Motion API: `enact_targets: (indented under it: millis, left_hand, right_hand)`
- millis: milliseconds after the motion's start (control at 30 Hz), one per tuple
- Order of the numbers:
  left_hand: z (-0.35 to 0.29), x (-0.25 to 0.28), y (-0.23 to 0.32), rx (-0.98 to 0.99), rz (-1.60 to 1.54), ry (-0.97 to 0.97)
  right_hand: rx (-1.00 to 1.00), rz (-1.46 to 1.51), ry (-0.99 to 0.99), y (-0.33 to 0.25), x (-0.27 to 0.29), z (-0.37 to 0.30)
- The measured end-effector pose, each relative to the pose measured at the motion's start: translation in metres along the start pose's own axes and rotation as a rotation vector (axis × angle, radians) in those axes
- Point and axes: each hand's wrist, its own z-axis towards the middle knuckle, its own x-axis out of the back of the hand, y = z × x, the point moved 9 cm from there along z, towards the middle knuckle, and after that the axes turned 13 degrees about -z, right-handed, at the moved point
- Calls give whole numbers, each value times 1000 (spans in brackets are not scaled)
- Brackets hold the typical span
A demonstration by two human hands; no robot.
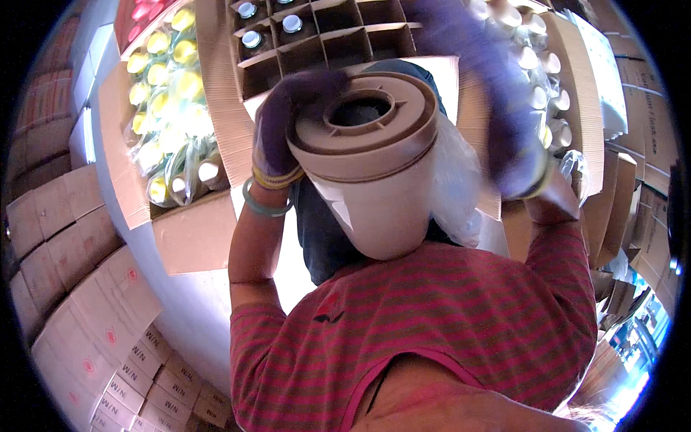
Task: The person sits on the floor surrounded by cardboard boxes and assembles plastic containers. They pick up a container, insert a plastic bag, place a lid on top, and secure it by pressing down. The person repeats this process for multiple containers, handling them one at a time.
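Observation:
A large pale tapered plastic container (374, 198) leans against my lap and chest, its wide ringed end facing up with a round dark opening in the middle. Around the left side of that rim, my gloved left hand (288, 119) is closed, fingers lying over the top. My right hand (507, 122), also in a purple glove, is raised to the right of the container and apart from it. Motion smears its fingers, so their pose is unclear. Beyond the container sits a divided carton (327, 43) with a few blue-capped things (291, 24) in its cells.
An open box on the left holds several yellow-capped items (158, 75) in clear plastic. Another on the right has several white-topped items (527, 59). Clear plastic film (455, 187) hangs beside the container. Stacked cartons (93, 345) line the left, with more cartons (640, 101) at right.

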Motion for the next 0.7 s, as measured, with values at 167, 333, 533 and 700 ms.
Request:
enact_targets:
  millis: [167, 333, 533, 700]
  left_hand:
    - [-25, 28, -9, 142, -46, 401]
    - [-42, -15, 42, -190, 607, 236]
    - [-44, -58, 56, -291, 640, 30]
    - [-39, -72, 53, -318, 671, -24]
  right_hand:
    - [40, 191, -210, 56, -85, -28]
    - [-353, 648, 82, 32, -60, -22]
    - [-356, 235, -2, 87, -64, -52]
    - [-200, 283, -184, 67, -91, -46]
